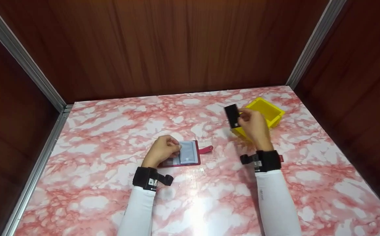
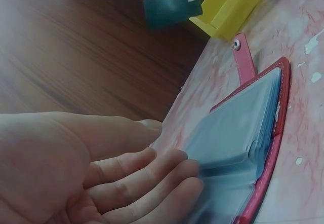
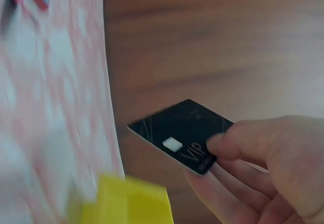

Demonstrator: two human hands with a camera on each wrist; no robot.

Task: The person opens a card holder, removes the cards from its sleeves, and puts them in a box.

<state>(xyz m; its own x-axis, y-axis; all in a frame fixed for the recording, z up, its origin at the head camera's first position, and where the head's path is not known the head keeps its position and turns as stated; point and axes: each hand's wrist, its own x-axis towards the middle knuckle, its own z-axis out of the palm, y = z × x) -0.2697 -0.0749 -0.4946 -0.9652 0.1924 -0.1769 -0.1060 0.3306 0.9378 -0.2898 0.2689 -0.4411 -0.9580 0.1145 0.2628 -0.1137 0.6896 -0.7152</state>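
Note:
A black card with a pale chip and "VIP" lettering is pinched at one end between the thumb and fingers of my right hand. In the head view the card hangs beside the yellow bin, raised over the table. My left hand is at the left part of an open card holder, its fingers loosely bent with nothing between them. Clear plastic sleeves fill the holder, inside a red-pink cover with stitched edges. Its snap strap points right.
The table has a pink and white marbled top. Brown wood-grain panels rise behind it and on both sides, with metal posts at the corners. A black camera strap wraps each wrist over a white sleeve.

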